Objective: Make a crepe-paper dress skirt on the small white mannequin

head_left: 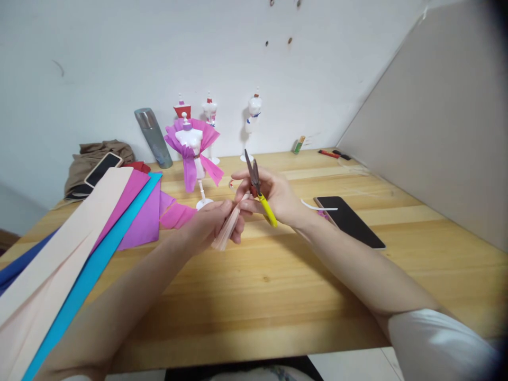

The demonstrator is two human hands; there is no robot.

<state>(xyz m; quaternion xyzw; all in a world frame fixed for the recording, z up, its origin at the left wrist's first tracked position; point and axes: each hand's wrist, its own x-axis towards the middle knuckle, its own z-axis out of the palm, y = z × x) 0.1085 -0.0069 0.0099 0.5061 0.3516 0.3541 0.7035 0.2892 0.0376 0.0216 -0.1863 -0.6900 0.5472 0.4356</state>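
Gathered pale pink paper [227, 230] fans out downward between my hands, pinched by the closed fingers of my left hand [216, 222]. My right hand [273, 198] is closed around scissors with yellow handles [268, 210], their dark blades pointing up and slightly parted. The right fingertips also touch the upper end of the pink paper. Just behind my hands stands a small white dress form [190, 138] wrapped in purple and pink paper [210, 135]. Some of the fingers on both hands are hidden behind the paper and scissors.
Long coloured paper strips [103, 211] cover the left side. Behind are a phone [103, 169], brown cloth [95, 153], a grey bottle [154, 138] and further dress forms [254, 108]. A dark tablet [351, 221], a white strip [319, 208], a green tube [299, 145] and red pens [328, 154] lie right.
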